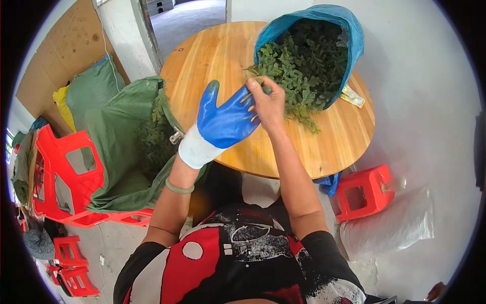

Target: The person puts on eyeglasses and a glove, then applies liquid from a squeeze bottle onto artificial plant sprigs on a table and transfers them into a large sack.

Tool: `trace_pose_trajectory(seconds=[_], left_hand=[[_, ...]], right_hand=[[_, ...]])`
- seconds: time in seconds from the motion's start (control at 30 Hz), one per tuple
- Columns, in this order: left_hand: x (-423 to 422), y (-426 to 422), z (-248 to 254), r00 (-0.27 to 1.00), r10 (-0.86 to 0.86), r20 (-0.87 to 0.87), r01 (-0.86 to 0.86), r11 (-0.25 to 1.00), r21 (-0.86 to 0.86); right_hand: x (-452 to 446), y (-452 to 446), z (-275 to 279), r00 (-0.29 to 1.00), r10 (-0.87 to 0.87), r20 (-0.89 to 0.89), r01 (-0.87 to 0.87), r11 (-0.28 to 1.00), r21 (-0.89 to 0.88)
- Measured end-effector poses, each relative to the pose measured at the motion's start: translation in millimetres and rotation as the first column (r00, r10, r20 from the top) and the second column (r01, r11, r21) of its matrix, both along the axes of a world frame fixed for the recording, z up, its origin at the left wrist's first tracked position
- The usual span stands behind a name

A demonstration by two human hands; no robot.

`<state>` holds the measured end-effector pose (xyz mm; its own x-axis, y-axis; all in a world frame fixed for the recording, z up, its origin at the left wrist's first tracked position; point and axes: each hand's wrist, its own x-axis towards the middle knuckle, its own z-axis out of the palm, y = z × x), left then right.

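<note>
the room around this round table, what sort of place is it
Probably a small home-style workshop: a blue bag and a green sack of leafy sprigs, plus a coated work glove.

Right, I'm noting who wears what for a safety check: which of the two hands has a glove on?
The left hand, in a blue glove with a white cuff. The right hand is bare and pinches at the glove's fingertips.

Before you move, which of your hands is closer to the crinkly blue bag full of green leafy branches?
My right. The bare right hand is just in front of the opening of the bag. The left hand, in a blue-and-white glove, is farther left, over the round wooden table.
</note>
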<state>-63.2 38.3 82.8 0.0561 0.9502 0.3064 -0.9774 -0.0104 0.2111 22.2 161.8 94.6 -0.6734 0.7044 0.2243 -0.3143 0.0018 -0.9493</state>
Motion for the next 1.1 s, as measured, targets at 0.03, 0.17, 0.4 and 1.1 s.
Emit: trace_pose_trajectory(seconds=[0.03,0.17,0.4,1.1], left_hand=[[4,-2,6,1.0,0.024,0.015,-0.024,1.0,0.001],[8,-4,30,0.973,0.231,0.007,-0.231,0.968,0.101],[-44,28,32,0.807,0.575,0.135,-0.588,0.764,0.267],[-76,41,23,0.745,0.365,0.558,-0.507,0.854,0.118]], right_hand=[[-3,0,1,0.999,-0.037,-0.017,0.038,0.998,0.059],[-5,7,3,0.963,-0.202,-0.179,0.209,0.978,0.025],[15,-63,-46,0.968,0.241,0.063,-0.227,0.958,-0.176],[-17,-74,-60,0.937,0.345,-0.046,-0.334,0.928,0.164]])
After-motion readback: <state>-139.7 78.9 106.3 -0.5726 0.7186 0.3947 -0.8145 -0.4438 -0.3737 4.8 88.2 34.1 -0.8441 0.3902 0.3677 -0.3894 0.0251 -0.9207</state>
